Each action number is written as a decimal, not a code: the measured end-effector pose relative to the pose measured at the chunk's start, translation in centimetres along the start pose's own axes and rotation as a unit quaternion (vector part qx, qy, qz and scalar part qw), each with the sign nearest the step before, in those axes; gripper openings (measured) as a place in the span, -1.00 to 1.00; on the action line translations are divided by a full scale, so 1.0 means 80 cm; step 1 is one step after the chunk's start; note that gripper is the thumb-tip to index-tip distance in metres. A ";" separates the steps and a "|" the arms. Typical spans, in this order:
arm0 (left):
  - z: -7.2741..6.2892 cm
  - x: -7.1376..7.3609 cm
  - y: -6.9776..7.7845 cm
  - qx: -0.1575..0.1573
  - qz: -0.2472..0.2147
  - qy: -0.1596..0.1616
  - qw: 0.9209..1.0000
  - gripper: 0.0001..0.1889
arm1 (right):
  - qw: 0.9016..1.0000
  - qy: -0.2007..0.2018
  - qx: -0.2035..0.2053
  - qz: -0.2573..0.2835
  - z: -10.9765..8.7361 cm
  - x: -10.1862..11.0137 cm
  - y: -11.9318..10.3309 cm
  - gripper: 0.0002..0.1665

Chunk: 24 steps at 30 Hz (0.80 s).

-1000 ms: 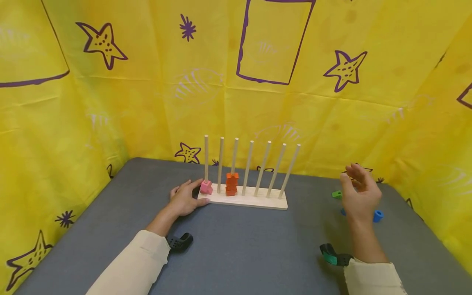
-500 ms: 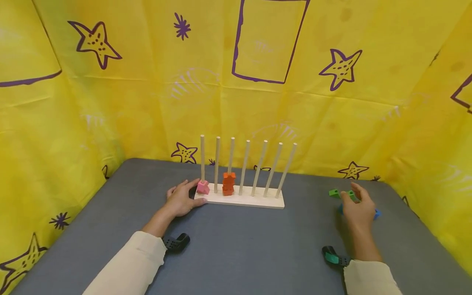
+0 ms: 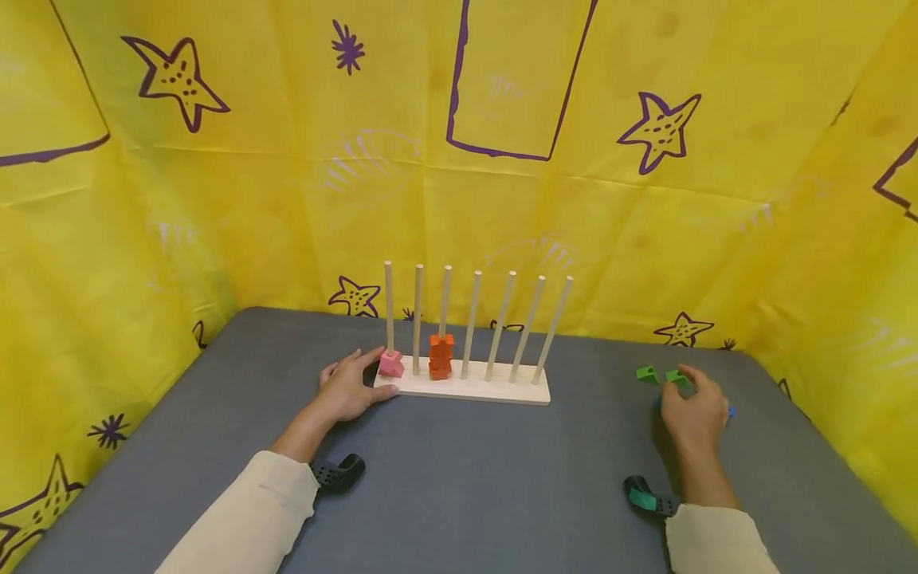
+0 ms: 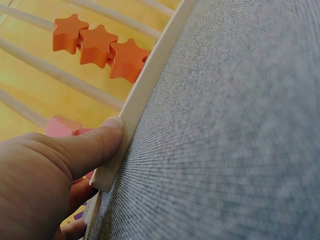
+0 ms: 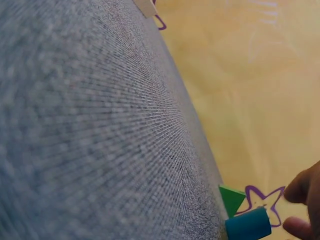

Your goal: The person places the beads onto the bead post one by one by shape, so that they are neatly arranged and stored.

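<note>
A wooden peg stand (image 3: pixel 473 389) with several upright rods stands mid-table. My left hand (image 3: pixel 347 388) grips its left end, thumb (image 4: pixel 102 142) along the front edge and fingers behind. Several orange stars (image 4: pixel 99 46) are stacked on the third rod from the left. Pink pieces (image 3: pixel 390 363) sit low on the leftmost rod, partly hidden by my thumb in the left wrist view. At the right, my right hand (image 3: pixel 696 410) hovers with bent fingers, thumb and fingertip apart. Below it are a blue cylinder (image 5: pixel 248 225) and a green triangular piece (image 5: pixel 231 200).
Another green piece (image 3: pixel 647 375) lies left of the right hand's fingertips. A bit of blue (image 3: pixel 731 412) shows past the hand's right side. Yellow patterned cloth (image 3: pixel 502 199) hangs behind and beside the grey table (image 3: pixel 488 486).
My right hand has lowered toward the green and blue pieces, its fingers tipping down. My left hand stays on the stand. The whole view has shifted slightly.
</note>
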<state>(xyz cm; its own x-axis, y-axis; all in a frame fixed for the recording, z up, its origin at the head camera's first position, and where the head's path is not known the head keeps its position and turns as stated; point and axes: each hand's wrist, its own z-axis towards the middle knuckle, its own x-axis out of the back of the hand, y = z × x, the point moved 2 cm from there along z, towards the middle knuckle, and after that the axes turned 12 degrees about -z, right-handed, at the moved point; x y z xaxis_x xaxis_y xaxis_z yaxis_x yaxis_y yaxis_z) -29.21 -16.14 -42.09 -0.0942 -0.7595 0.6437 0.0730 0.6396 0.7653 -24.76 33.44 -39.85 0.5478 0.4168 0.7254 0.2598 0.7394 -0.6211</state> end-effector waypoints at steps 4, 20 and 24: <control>0.000 0.001 0.001 -0.003 0.000 -0.001 1.000 -0.11 | 1.000 0.012 -0.012 -0.017 -0.001 -0.001 0.002 -0.51; 0.003 0.004 0.005 -0.001 0.007 -0.002 1.000 -0.12 | 0.998 0.000 -0.002 -0.065 -0.001 -0.001 0.000 -0.50; 0.002 0.001 0.003 0.007 0.007 -0.006 1.000 -0.13 | 0.995 0.000 0.028 -0.093 -0.006 -0.002 0.001 -0.51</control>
<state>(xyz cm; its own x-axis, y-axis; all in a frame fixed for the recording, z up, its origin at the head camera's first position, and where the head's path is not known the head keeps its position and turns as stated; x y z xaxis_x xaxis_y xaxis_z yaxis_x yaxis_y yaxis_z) -29.33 -16.03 -41.84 -0.1050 -0.7486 0.6546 0.0609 0.6522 0.7556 -24.46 33.15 -40.15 0.4947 0.2701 0.8260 0.3120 0.8319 -0.4589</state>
